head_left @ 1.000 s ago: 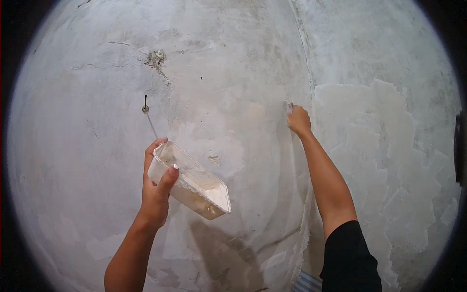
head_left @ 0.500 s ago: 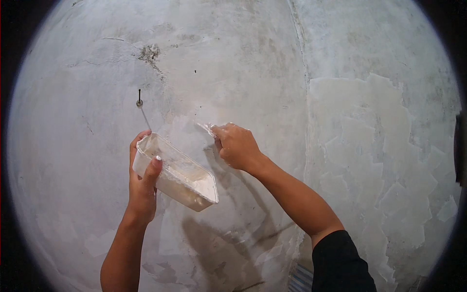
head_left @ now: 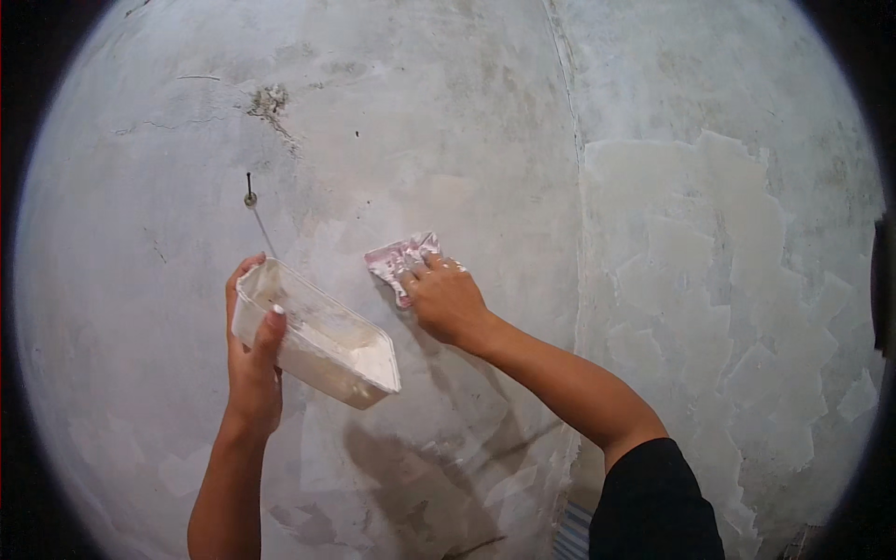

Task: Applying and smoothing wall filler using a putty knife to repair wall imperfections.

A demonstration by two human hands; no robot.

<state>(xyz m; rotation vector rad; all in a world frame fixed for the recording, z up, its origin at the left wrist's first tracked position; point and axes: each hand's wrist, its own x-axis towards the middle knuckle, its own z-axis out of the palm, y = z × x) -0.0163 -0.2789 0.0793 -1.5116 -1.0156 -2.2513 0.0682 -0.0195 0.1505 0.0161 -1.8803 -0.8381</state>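
Observation:
My left hand (head_left: 254,359) grips a long, pale plastic tub (head_left: 322,350), thumb over the near rim and fingers behind its far-left end. White filler coats the tub's inside and is thickest toward the lower right end. Close to the wall (head_left: 523,187), my right hand (head_left: 446,297) is closed on a putty knife (head_left: 403,264), its broad face showing and smeared with white and pinkish filler. Some filler also sticks to the fingers. The knife's handle is hidden in the hand, and I cannot tell whether the blade touches the wall.
A screw-like metal peg (head_left: 249,191) sticks out above the tub. Farther up, the wall has a chipped patch (head_left: 271,103) and thin cracks. A vertical seam divides off a right part with overlapping filler patches (head_left: 681,271). A blue striped thing (head_left: 572,534) shows at the bottom.
The putty knife has turned from nearly edge-on to showing its broad, smeared face. My right hand has dropped slightly. Tub and left hand appear a little farther left, as does the wall.

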